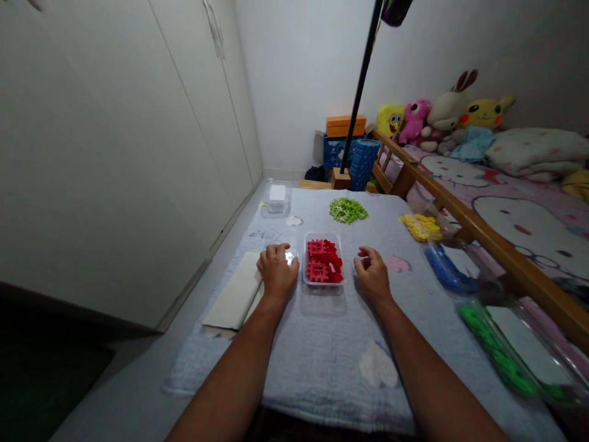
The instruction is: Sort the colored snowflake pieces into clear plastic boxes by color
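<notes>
A clear plastic box [343, 283] stands in front of me with its near side toward me, holding red plastic pieces [324, 260], some of them lattice-shaped. My left hand [277, 269] rests just left of the box, thumb and fingers apart. A small shiny clear patch [290, 255] shows between its thumb and index finger; I cannot tell what it is. On the right of the box, my right hand [373, 274] lies on the cloth, fingers loosely bent, with nothing visible in it. Folded beige sheets [232, 294] lie beside and partly under my left forearm and hand.
Light green pieces [348, 210] lie piled at the far side. A clear container [277, 193] with a white label stands far left. Containers of yellow pieces [420, 226], blue pieces [448, 270] and green pieces [497, 350] line the right edge, beside a wooden bed rail [442, 190].
</notes>
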The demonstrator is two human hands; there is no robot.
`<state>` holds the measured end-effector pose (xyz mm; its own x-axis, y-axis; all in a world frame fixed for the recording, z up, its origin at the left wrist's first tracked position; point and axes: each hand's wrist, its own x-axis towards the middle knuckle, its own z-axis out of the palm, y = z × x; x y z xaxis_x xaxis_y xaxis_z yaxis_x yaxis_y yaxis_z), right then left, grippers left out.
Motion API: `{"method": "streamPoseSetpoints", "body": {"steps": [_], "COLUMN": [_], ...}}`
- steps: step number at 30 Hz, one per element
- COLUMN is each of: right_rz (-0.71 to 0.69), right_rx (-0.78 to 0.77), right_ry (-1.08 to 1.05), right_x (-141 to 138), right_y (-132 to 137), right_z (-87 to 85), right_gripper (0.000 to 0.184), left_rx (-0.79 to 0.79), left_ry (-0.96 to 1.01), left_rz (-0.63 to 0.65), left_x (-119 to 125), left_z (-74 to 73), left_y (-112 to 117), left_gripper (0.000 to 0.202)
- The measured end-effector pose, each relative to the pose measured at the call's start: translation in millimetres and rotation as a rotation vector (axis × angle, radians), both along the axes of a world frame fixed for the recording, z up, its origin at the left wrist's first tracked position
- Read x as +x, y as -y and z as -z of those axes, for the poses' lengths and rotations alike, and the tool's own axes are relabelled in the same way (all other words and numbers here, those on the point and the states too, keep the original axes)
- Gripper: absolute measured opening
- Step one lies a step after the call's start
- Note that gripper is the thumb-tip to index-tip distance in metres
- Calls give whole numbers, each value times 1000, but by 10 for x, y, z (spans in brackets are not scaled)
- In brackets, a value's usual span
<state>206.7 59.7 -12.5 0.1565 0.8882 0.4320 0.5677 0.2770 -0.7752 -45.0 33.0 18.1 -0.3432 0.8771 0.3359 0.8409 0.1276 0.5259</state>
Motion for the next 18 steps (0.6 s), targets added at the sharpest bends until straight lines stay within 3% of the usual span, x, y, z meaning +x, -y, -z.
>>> {"method": "streamPoseSetpoints", "body": {"steps": [4,8,18], "right_rz": [24,33,35], "right_rx": [-29,-36,-31], "right_ry": [-29,-39,-37], "right_x": [2,14,12], "right_y": [-12,-10,-4], "right_z": [22,21,23], "right_gripper": [37,37,36], "left_rx": [-101,-207,-129], "left_ry": [-168,-213,-251], "left_rz": [-99,-109,-53], "left_x": [5,-15,-8], "left_z": [34,61,43], "left_y": [17,2,10], "left_gripper": [61,83,71]}}
